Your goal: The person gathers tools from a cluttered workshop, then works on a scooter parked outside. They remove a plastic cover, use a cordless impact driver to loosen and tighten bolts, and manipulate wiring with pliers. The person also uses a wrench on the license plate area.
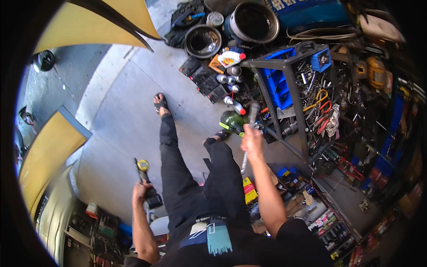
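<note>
My left hand (140, 190) is wrapped round the grip of a cordless power tool (154, 199). The tool has a black body, a yellow round part on its head and a black block, like a battery, at its base. Over on the right, my right hand (252, 143) grips a long silver metal bar (244, 163). One end of the bar rises above my fist and is blurred; the other looks bent below it. Close beyond that fist is a green bottle (231, 121) near my foot. Both hands are held in the air, well apart.
A black metal tool cart (289, 80) with blue trays and heaped tools stands at the right. Several spray cans (231, 80), black cases (204, 80) and a dark round basin (202, 41) sit on the floor (120, 111) ahead. Yellow vehicle panels (53, 151) reach in from the left.
</note>
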